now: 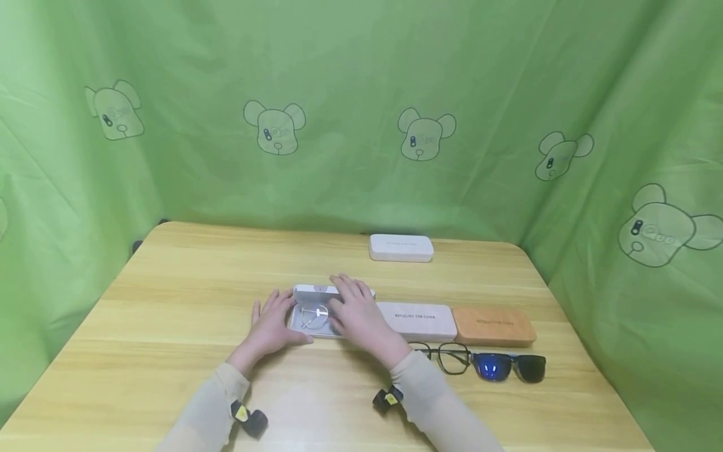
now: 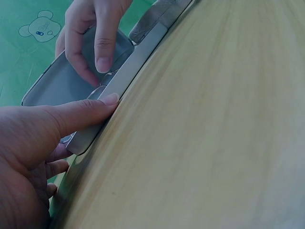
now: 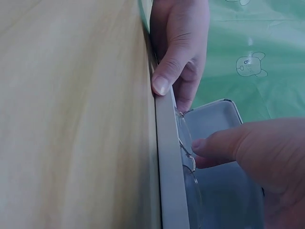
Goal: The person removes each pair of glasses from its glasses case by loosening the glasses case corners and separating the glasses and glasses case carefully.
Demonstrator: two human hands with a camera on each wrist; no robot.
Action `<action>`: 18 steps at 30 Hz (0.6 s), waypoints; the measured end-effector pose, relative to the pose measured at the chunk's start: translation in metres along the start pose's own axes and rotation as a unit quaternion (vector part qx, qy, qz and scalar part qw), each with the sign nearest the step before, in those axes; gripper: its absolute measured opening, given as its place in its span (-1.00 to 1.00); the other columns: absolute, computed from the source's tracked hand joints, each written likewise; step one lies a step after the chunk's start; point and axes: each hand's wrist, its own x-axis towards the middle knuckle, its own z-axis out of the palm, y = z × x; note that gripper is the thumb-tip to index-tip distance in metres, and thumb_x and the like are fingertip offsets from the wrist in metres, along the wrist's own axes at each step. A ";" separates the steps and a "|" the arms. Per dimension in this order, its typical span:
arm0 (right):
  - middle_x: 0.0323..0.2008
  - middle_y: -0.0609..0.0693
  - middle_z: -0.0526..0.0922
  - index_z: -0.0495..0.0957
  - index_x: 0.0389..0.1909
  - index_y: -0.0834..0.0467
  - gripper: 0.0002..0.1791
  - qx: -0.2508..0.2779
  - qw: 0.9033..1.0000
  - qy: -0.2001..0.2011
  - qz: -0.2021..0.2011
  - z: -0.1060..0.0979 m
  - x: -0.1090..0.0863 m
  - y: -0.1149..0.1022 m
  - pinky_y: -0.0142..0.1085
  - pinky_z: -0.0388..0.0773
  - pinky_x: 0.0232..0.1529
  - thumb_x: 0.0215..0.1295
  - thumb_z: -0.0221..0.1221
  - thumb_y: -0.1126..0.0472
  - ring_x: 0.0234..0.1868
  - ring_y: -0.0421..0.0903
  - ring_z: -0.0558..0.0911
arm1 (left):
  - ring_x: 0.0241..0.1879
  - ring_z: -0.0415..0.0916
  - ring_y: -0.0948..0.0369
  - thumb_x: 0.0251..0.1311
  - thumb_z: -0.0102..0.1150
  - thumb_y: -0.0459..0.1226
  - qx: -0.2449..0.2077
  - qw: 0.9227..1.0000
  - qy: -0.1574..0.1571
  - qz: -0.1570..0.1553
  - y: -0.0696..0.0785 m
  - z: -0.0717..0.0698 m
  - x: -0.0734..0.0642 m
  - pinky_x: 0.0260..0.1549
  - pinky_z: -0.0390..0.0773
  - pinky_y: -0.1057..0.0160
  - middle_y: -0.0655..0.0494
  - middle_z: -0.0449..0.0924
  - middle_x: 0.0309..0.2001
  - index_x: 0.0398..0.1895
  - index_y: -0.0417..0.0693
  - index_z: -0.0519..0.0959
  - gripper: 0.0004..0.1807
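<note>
An open pale glasses case (image 1: 319,336) lies on the table with its lid raised at the back. Thin wire-rimmed glasses (image 3: 192,164) rest inside. My left hand (image 1: 271,328) grips the left end of the case, its thumb against the front wall and the fingers round behind. Over the right half is my right hand (image 1: 364,317), fingers extended toward the lid. In the right wrist view its thumb and a fingertip hover right by the bridge of the glasses, not visibly closed on them. Part of the case is hidden under this hand.
To the right lie a closed white case (image 1: 415,321) and an orange case (image 1: 494,326). In front of them are black-framed glasses (image 1: 454,343) and dark sunglasses (image 1: 493,367). Another white case (image 1: 401,248) sits near the far edge. A green curtain (image 1: 350,188) surrounds the table.
</note>
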 end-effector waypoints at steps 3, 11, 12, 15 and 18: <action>0.46 0.19 0.22 0.65 -0.18 0.06 -0.72 -0.006 1.000 -0.004 0.004 0.000 0.000 -0.001 0.11 0.14 0.47 0.21 0.28 -0.02 0.47 0.18 0.21 | 0.54 -0.20 -0.21 -0.34 0.56 0.09 0.004 1.000 0.000 0.000 -0.001 0.000 0.001 0.40 -0.47 -0.39 -0.09 0.09 0.52 0.39 -0.10 0.31 0.12; 0.47 0.19 0.19 0.66 -0.24 0.10 -0.75 -0.008 1.000 0.003 0.006 0.002 0.000 -0.002 0.10 0.14 0.47 0.22 0.28 0.00 0.49 0.18 0.19 | 0.54 -0.20 -0.20 -0.34 0.56 0.09 0.007 1.000 0.001 0.000 -0.002 0.001 0.002 0.40 -0.47 -0.39 -0.09 0.09 0.52 0.39 -0.10 0.31 0.12; 0.47 0.19 0.19 0.66 -0.25 0.10 -0.76 -0.008 1.000 0.004 0.005 0.002 0.000 -0.002 0.10 0.14 0.47 0.22 0.28 0.01 0.48 0.19 0.19 | 0.53 -0.20 -0.21 -0.34 0.56 0.09 0.007 1.000 0.001 0.000 -0.002 0.001 0.001 0.40 -0.47 -0.39 -0.09 0.09 0.52 0.39 -0.10 0.31 0.12; 0.46 0.19 0.21 0.66 -0.27 0.10 -0.77 -0.008 1.000 0.009 0.005 0.003 0.000 -0.001 0.10 0.15 0.47 0.21 0.28 0.02 0.48 0.18 0.19 | 0.54 -0.20 -0.20 -0.34 0.56 0.09 0.007 1.000 0.001 -0.001 -0.002 0.002 0.001 0.41 -0.48 -0.38 -0.08 0.09 0.52 0.39 -0.09 0.31 0.12; 0.45 0.18 0.22 0.66 -0.31 0.10 -0.80 -0.012 1.000 0.014 0.005 0.004 0.000 -0.001 0.09 0.16 0.46 0.22 0.27 0.03 0.48 0.18 0.21 | 0.53 -0.20 -0.20 -0.34 0.56 0.09 0.006 1.000 0.001 -0.001 -0.002 0.002 0.001 0.41 -0.48 -0.38 -0.08 0.09 0.52 0.39 -0.10 0.31 0.12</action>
